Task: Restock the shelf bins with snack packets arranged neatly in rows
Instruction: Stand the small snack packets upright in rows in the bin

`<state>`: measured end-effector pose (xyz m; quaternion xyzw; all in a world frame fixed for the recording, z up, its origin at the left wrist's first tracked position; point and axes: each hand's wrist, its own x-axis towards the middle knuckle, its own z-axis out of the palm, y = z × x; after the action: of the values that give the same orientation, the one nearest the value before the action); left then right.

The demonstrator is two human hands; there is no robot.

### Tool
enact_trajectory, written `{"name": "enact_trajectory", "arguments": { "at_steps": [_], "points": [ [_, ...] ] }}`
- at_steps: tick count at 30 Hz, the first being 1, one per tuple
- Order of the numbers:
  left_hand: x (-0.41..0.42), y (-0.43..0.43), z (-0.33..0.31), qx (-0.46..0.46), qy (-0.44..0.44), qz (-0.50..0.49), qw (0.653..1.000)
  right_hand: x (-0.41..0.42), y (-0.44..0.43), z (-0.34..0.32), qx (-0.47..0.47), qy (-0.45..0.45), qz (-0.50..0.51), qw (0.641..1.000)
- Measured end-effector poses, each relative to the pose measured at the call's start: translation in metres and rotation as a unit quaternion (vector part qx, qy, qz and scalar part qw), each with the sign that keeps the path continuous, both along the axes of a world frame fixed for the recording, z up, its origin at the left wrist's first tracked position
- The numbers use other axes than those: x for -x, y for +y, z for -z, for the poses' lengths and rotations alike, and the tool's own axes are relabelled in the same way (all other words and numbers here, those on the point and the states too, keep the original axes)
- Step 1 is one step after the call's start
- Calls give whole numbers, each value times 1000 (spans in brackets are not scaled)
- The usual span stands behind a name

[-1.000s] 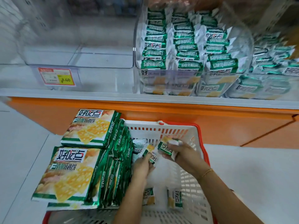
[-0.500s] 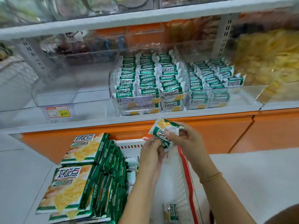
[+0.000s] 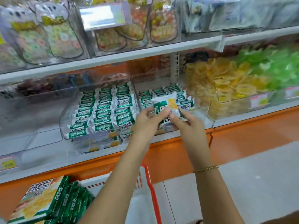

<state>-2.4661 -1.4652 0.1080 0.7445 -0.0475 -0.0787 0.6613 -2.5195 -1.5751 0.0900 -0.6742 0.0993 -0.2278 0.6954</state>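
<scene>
Both hands (image 3: 168,122) raised, pinching snack packets (image 3: 168,105) together.

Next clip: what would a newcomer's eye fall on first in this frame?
At mid-frame the left hand and right hand pinch a small bunch of green-and-white snack packets in front of the partly filled bin. Just left of it, a clear bin holds three tidy rows of the same packets. At lower left, large green packs sit by a red-rimmed basket.
</scene>
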Motion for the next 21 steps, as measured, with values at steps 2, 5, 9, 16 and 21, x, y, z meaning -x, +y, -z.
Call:
{"name": "enact_trajectory", "arguments": {
  "at_steps": [2,5,9,16,21],
  "points": [
    [-22,-26,-13,-55,-38,23,997,-9,-28,-8,19,4,19,1000],
    [-53,-65,-25,-123,-131,76,981,-27,-70,-8,17,-1,96,995],
    [-94,-95,-28,-208,-162,112,958,-48,-111,7,3,36,183,983],
    [-126,-117,-1,-351,-146,271,884,-63,-119,36,83,45,224,970],
    [-131,-143,11,-469,-268,292,789,-72,-116,41,82,9,244,966]
  ]
}}
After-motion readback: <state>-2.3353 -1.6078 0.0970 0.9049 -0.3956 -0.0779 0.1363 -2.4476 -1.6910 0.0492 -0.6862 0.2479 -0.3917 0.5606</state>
